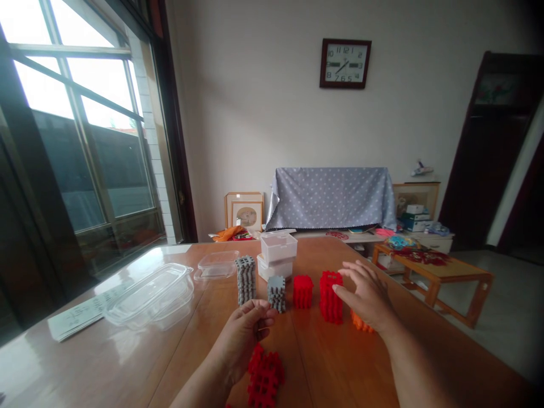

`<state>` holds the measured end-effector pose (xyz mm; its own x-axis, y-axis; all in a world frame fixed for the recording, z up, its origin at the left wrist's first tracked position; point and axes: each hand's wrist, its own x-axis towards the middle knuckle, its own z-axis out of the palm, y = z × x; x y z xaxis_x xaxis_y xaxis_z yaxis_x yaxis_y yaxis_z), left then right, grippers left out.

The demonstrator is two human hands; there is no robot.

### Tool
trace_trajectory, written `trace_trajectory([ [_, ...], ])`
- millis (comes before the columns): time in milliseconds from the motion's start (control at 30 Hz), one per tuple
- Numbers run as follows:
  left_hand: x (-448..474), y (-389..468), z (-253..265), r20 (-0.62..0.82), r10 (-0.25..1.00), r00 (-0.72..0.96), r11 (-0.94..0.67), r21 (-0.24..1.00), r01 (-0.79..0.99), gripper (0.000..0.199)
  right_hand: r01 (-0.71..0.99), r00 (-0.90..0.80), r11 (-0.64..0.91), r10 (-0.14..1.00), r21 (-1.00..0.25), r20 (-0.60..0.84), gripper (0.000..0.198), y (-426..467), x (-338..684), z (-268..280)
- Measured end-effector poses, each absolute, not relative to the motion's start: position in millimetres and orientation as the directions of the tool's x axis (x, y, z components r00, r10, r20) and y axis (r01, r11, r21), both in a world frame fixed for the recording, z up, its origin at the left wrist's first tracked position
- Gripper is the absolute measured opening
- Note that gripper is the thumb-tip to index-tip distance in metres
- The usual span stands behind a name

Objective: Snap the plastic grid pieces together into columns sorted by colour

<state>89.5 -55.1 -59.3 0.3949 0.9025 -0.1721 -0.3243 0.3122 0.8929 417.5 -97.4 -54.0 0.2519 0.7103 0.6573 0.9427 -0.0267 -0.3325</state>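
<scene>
My left hand [244, 331] is over the near middle of the table, thumb and fingers curled together; whatever may be between them is hidden. Below it lies a loose pile of red notched plastic pieces [266, 381]. My right hand [366, 296] is open, thumb and fingers apart, at the upper right side of a tall red stack of such pieces [330, 303]; I cannot tell if it touches. Left of that stands a shorter red stack [302, 292]. Further left are a short grey stack [276, 292] and a taller grey one [246, 280]. Orange pieces [361, 322] sit partly behind my right hand.
White plastic tubs [278, 248] stand stacked behind the grey pieces. Clear plastic containers [148, 294] and a clear lid [216, 264] rest on the left of the wooden table [204, 351], near a printed sheet [80, 314]. A low wooden table [463, 279] stands beyond the right edge.
</scene>
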Motion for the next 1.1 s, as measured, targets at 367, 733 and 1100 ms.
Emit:
trace_trajectory([
  [367, 89, -58, -55, -0.167, 0.906, 0.389, 0.305, 0.896, -0.324, 0.037, 0.949, 0.264, -0.096, 0.763, -0.301, 0.59, 0.038, -98, 411, -54],
  [733, 76, -50, -44, -0.067, 0.951, 0.303, 0.096, 0.992, -0.083, 0.033, 0.901, 0.087, 0.277, 0.639, -0.334, 0.764, 0.018, -109, 365, -40],
  [1100, 49, -42, -61, 0.168, 0.92, 0.355, -0.353, 0.747, 0.563, 0.011, 0.733, -0.366, 0.455, 0.89, -0.506, 0.27, 0.043, -135, 266, -54],
])
